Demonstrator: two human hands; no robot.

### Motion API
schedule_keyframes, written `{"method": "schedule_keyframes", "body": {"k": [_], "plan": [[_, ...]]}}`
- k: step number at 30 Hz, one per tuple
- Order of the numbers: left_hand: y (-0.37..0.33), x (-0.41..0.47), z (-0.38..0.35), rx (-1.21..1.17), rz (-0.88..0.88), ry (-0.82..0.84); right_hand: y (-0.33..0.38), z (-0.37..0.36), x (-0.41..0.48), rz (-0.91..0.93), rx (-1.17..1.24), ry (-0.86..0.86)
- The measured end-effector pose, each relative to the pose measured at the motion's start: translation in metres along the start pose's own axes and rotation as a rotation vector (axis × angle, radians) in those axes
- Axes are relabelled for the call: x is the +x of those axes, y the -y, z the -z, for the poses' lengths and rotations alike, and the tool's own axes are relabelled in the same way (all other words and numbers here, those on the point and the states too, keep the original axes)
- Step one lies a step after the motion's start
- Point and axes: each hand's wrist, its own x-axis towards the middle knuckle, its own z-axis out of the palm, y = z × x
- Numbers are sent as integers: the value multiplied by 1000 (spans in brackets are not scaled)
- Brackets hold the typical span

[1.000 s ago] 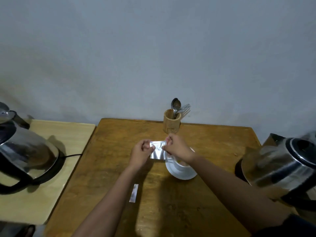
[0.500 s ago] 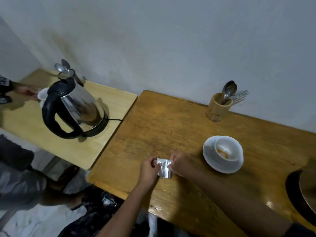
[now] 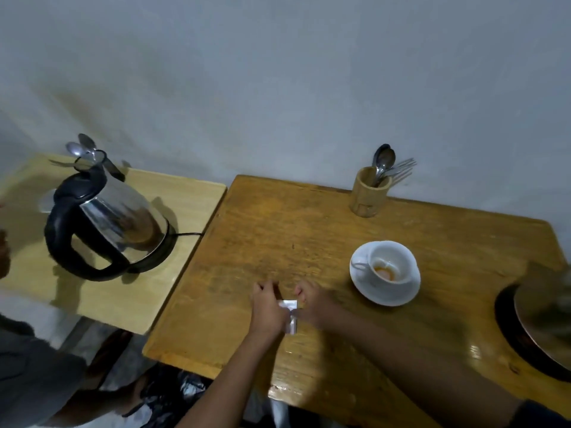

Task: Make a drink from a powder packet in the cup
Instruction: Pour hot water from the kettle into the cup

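A small silver powder packet (image 3: 289, 316) is pinched between my left hand (image 3: 268, 307) and my right hand (image 3: 312, 304), low over the near part of the brown wooden table (image 3: 278, 236). Both hands grip its edges, and the packet looks folded or crumpled. The white cup (image 3: 391, 265) stands on a white saucer (image 3: 383, 296) to the right of my hands, with light brown powder at its bottom. The cup is apart from both hands.
A wooden holder (image 3: 367, 196) with spoons and forks stands at the table's back. A steel kettle (image 3: 108, 223) sits on a paler side table (image 3: 129, 291) to the left. Part of another kettle (image 3: 543, 316) is at the right edge. Another person is at the far left.
My hands moved with the packet from above the cup to the table's near left part. The view swung left and down, showing the left kettle fully and the powder in the cup.
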Motion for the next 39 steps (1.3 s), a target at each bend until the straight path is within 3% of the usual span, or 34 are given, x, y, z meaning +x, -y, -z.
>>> {"method": "schedule_keyframes", "body": {"k": [3,9,13,16,20,23,27,30,39], "plan": [[-28,12,4,-15,-9,-7,4,22,-12,-13,110,-134],[-87,34,-27,-161,-244,110,16,133,-66,54,302,-562],[-101,32,-63,-128,-329,264,5,217,-123,39,275,-973],[-109,25,-74,-112,-392,281,-12,269,-180,13,213,-1281],[-110,26,-81,-104,-448,261,-54,304,-257,-184,176,-1525],[-108,33,-87,-59,-456,278,-95,300,-296,-418,217,-1553],[-111,34,-93,-44,-442,267,-146,265,-317,-720,383,-1346],[-113,32,-99,-48,-434,234,-156,242,-320,-675,509,-1310],[-116,24,-103,-24,-434,151,-162,219,-314,-603,824,-1468]]}}
